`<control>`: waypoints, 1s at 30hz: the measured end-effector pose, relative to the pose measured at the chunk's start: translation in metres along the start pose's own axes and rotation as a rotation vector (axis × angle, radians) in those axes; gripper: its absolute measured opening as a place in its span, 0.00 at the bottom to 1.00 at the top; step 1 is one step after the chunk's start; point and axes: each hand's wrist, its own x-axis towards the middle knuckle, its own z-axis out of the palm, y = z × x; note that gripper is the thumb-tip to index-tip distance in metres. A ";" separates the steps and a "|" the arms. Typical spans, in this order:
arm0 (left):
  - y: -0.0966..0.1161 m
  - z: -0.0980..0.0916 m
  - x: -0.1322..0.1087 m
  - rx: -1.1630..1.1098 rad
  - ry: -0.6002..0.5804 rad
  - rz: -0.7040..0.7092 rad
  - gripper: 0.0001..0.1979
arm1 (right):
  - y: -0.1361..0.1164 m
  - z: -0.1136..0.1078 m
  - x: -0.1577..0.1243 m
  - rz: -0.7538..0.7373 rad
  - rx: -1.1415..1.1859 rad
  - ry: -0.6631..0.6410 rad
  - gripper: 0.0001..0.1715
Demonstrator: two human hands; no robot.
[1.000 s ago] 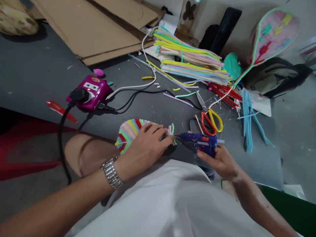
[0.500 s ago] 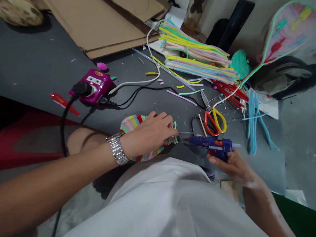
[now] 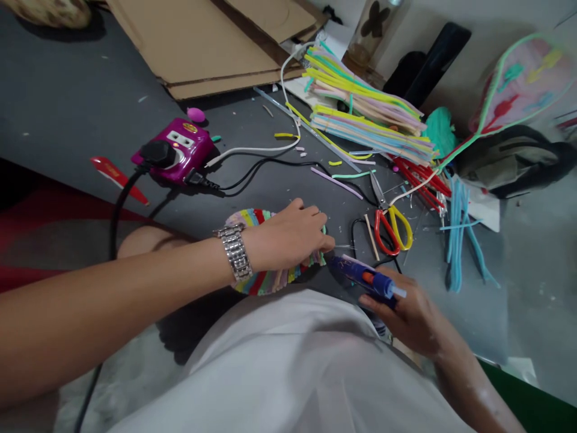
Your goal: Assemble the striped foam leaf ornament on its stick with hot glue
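My left hand (image 3: 295, 234), with a metal-band watch (image 3: 235, 252) on its wrist, lies over a rounded striped piece made of multicoloured pipe cleaners (image 3: 259, 281). Its fingers are curled down at the piece's right edge, and the palm hides much of the stripes. In my right hand (image 3: 403, 313) is a blue hot glue gun (image 3: 367, 275) with an orange part and a glue stick out of its back. The gun's nozzle points at the right edge of the striped piece, close to my left fingertips. Whether the nozzle touches it I cannot tell.
Scissors (image 3: 386, 224) with red and yellow handles lie beyond the gun. Bundles of pipe cleaners (image 3: 367, 93) and blue pipe cleaners (image 3: 458, 234) lie farther back and right. A purple power adapter (image 3: 183, 150), cords, a red cutter (image 3: 118, 179) and cardboard (image 3: 193, 42) are to the left.
My right hand has brought the glue gun leftward and turned it, so its nozzle is now nearer the striped piece. The left hand stays on the piece, and the whole view has shifted slightly.
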 end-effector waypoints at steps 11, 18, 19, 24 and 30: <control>-0.002 -0.001 0.000 -0.098 0.046 0.012 0.03 | -0.005 0.003 0.003 -0.079 -0.130 0.009 0.13; -0.001 -0.007 0.002 -0.080 -0.041 -0.011 0.05 | -0.008 0.003 0.003 -0.065 -0.158 -0.024 0.11; -0.001 -0.007 0.002 -0.081 -0.036 -0.010 0.05 | -0.008 0.003 0.002 -0.070 -0.168 -0.020 0.10; -0.001 -0.007 0.001 -0.078 -0.017 -0.004 0.04 | -0.009 0.003 0.000 -0.104 -0.221 0.003 0.05; -0.001 -0.007 0.002 -0.089 -0.029 -0.010 0.05 | -0.008 0.003 -0.001 -0.124 -0.224 0.005 0.05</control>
